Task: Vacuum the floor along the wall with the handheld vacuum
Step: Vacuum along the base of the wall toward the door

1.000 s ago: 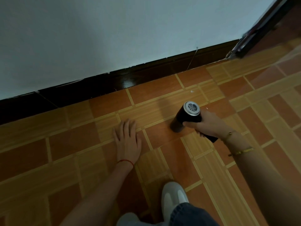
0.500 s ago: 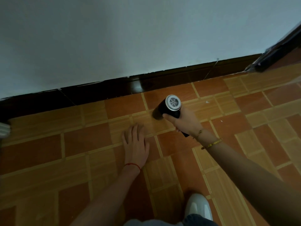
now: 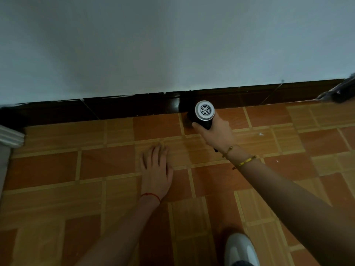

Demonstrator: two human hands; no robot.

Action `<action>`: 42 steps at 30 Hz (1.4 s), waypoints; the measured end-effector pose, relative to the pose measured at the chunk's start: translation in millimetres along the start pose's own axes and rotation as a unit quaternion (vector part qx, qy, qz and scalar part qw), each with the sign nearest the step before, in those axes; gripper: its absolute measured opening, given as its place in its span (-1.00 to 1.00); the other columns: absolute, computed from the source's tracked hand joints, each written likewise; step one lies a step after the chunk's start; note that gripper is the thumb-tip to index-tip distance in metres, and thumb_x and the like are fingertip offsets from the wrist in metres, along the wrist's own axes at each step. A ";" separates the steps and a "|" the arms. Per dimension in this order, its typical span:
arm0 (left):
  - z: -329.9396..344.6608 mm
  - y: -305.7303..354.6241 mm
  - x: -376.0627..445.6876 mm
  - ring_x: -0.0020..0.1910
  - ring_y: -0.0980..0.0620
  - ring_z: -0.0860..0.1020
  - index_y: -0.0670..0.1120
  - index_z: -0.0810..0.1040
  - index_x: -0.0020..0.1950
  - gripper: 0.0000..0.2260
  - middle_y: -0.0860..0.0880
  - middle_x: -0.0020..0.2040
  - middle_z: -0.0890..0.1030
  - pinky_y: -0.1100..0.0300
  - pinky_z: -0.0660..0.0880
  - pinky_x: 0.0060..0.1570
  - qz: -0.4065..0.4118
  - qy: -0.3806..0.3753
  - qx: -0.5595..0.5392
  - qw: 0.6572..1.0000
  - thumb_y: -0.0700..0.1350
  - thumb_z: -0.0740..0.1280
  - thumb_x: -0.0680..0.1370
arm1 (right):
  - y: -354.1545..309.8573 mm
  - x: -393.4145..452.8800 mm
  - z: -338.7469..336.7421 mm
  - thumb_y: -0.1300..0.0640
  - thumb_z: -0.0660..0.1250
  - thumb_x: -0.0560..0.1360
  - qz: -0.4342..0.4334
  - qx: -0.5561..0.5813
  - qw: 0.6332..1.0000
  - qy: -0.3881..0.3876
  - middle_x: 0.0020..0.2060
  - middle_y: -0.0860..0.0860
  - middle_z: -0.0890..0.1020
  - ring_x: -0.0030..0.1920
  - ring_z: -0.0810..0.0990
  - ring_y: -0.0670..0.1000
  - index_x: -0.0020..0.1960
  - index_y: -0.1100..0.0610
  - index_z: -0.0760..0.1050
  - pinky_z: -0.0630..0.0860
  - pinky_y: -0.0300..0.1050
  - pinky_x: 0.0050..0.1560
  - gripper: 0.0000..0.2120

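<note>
Vacuum [image 3: 201,116] advanced to skirting [image 3: 134,108], right hand [image 3: 217,134] gripping

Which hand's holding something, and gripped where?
Right hand grips the handheld vacuum around its black body just below the grilled end. Left hand holds nothing, flat on the floor.

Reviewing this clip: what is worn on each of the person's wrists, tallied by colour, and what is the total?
Red string band, on the left hand wrist: 1
Gold bracelets, on the right hand wrist, the hand that holds the handheld vacuum: 2
Total: 3
</note>
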State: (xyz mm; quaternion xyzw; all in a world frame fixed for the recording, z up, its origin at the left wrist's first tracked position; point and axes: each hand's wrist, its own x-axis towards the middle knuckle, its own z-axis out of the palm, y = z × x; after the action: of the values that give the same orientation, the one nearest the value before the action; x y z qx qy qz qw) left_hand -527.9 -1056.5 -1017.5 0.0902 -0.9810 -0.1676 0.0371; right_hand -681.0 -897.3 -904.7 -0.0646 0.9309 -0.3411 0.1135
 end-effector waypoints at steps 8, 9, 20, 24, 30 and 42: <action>-1.0 -1.0 0.1 0.49 -0.11 0.27 -0.08 0.35 0.47 -0.56 -0.10 0.48 0.35 -0.28 0.11 0.46 0.009 0.006 -0.003 1.000 -0.01 0.14 0.60 | -8.9 16.3 15.1 -0.22 0.38 0.43 -0.008 0.040 0.999 -0.026 0.08 0.07 0.65 0.02 0.66 0.15 0.38 0.08 0.35 0.62 0.06 0.04 -0.36; -1.4 -0.5 0.0 0.48 -0.11 0.27 -0.08 0.35 0.47 -0.56 -0.10 0.47 0.35 -0.27 0.11 0.47 0.008 0.007 -0.003 1.000 -0.01 0.15 0.60 | -3.7 16.7 10.6 -0.24 0.37 0.42 -0.001 0.037 0.999 -0.020 0.05 0.07 0.66 -0.04 0.67 0.17 0.37 0.08 0.35 0.64 0.10 -0.01 -0.36; -4.0 -1.1 0.6 0.51 -0.08 0.23 -0.04 0.31 0.51 -0.53 -0.08 0.49 0.32 -0.25 0.06 0.49 0.008 -0.003 -0.007 1.000 -0.01 0.16 0.59 | 4.5 25.9 4.2 -0.19 0.39 0.44 -0.016 0.032 0.998 -0.046 0.17 0.05 0.62 0.20 0.57 0.09 0.41 0.06 0.33 0.51 -0.06 0.18 -0.36; -5.9 -0.5 1.1 0.51 -0.09 0.23 -0.05 0.31 0.51 -0.52 -0.08 0.49 0.33 -0.26 0.08 0.47 0.008 -0.013 0.000 1.000 0.01 0.14 0.59 | 9.7 28.7 -2.2 -0.25 0.37 0.43 -0.018 0.016 0.999 -0.038 0.16 0.05 0.62 0.18 0.58 0.11 0.41 0.04 0.33 0.53 0.01 0.17 -0.34; -5.9 0.3 0.7 0.49 -0.09 0.24 -0.05 0.33 0.50 -0.53 -0.08 0.47 0.35 -0.26 0.10 0.47 0.006 -0.009 0.003 1.000 0.01 0.14 0.59 | 37.0 23.6 -26.6 -0.45 0.24 0.25 0.033 0.034 0.999 0.004 0.02 0.04 0.66 -0.10 0.67 0.18 0.36 -0.01 0.36 0.63 0.10 -0.03 -0.19; -9.5 0.7 1.8 0.51 -0.08 0.24 -0.04 0.31 0.51 -0.52 -0.07 0.49 0.33 -0.25 0.07 0.48 0.001 -0.022 0.009 1.000 0.03 0.12 0.59 | 21.7 28.2 -6.0 -0.20 0.39 0.44 -0.011 0.044 0.999 -0.024 0.13 0.04 0.63 0.16 0.59 0.10 0.38 0.06 0.37 0.51 -0.08 0.10 -0.39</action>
State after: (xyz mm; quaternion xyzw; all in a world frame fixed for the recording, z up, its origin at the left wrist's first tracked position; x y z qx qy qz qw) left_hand -528.8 -1059.2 -1008.3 0.0862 -0.9832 -0.1604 0.0152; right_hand -710.8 -882.7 -919.0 -0.0776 0.9113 -0.3813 0.1344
